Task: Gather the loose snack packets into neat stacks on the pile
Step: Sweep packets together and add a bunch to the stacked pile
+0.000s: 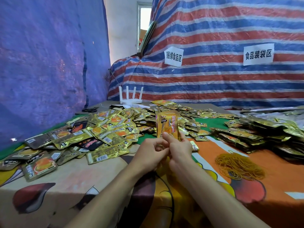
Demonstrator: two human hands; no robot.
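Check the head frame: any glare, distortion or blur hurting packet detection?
Head view: foil on the loose packets glares, washing out some print; the bright opening behind is blown out; wide-angle curvature tilts the paper signs; the held packets in the right hand read sharp; light is soft, no hard shadows.

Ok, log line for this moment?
right hand: grips packet bundle upright | left hand: curled beside it, hold unclear | rubber bands: on cloth

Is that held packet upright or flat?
Upright: the snack packet stands on end, its lower part held between the left hand and right hand.
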